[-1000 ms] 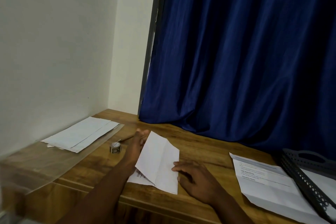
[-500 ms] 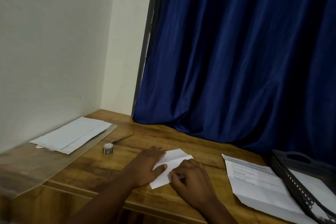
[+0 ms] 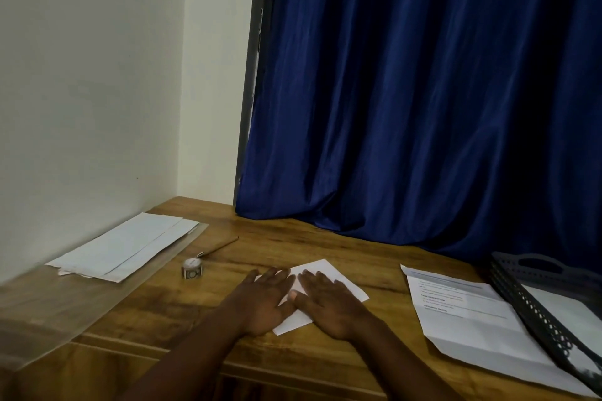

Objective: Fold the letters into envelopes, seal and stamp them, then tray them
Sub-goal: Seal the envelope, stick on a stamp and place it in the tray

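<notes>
A folded white letter [image 3: 329,280] lies flat on the wooden desk [image 3: 358,257] in front of me. My left hand [image 3: 260,299] presses on its left part with straight fingers. Beside it, my right hand [image 3: 329,303] presses flat on the right part, thumbs almost touching. A stack of white envelopes [image 3: 127,246] lies at the far left by the wall. A small roll of stamps [image 3: 192,270] stands between the envelopes and my hands. An unfolded printed letter [image 3: 469,312] lies at the right, next to a dark perforated tray [image 3: 540,299].
A thin brush or pen [image 3: 218,247] lies behind the stamp roll. A clear plastic sheet [image 3: 65,296] covers the desk's left part under the envelopes. A blue curtain [image 3: 423,91] hangs behind the desk, a white wall at the left.
The letter, held up half-folded a second ago, has been laid down and folded over. Both hands have moved onto it and now press it flat with straight fingers.
</notes>
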Motion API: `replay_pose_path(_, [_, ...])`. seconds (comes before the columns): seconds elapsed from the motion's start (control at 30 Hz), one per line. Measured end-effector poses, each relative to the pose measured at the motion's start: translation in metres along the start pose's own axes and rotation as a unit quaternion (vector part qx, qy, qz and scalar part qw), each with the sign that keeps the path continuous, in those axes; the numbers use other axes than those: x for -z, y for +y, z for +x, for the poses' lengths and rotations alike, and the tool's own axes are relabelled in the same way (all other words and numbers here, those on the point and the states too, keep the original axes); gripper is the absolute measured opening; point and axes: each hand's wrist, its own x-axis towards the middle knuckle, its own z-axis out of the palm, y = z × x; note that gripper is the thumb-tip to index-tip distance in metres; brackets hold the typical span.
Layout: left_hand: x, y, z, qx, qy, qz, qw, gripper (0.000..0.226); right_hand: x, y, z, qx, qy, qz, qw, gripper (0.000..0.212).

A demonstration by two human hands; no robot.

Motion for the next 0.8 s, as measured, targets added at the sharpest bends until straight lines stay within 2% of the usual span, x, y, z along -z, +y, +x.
replay_pose_path(0.1, [-0.002, -0.003, 0.001, -0.001, -0.009, -0.011, 1.0, 0.114, 0.011, 0.027, 0.005, -0.045, 0.005, -0.045, 0.998, 0.078])
replay_pose_path(0.23, [-0.002, -0.004, 0.001, 0.0, -0.004, -0.022, 1.0, 0.119, 0.019, 0.047, 0.003, -0.083, 0.023, -0.048, 0.995, 0.095])
replay_pose_path(0.33, [-0.003, -0.004, 0.002, 0.008, 0.011, -0.04, 0.999, 0.109, 0.013, 0.048, -0.001, -0.088, 0.078, -0.021, 0.993, 0.078])
replay_pose_path(0.4, [-0.002, -0.004, -0.001, 0.014, 0.057, -0.061, 0.996, 0.083, 0.012, 0.049, -0.008, -0.07, 0.112, 0.004, 0.991, 0.069])
replay_pose_path(0.5, [0.001, 0.0, -0.013, -0.008, 0.17, -0.105, 0.98, 0.061, 0.011, 0.045, -0.025, -0.027, 0.098, -0.002, 0.995, 0.066])
replay_pose_path(0.57, [0.005, 0.005, -0.026, -0.027, 0.198, -0.145, 0.969, 0.053, 0.01, 0.04, -0.039, -0.02, 0.083, 0.002, 0.996, 0.074])
replay_pose_path(0.63, [0.008, 0.012, -0.042, -0.041, 0.184, -0.172, 0.967, 0.054, 0.011, 0.037, -0.054, -0.019, 0.088, 0.004, 0.996, 0.084])
replay_pose_path(0.8, [0.014, 0.031, -0.091, -0.073, 0.092, -0.137, 0.984, 0.079, 0.009, 0.031, -0.099, -0.007, 0.097, -0.008, 0.995, 0.069])
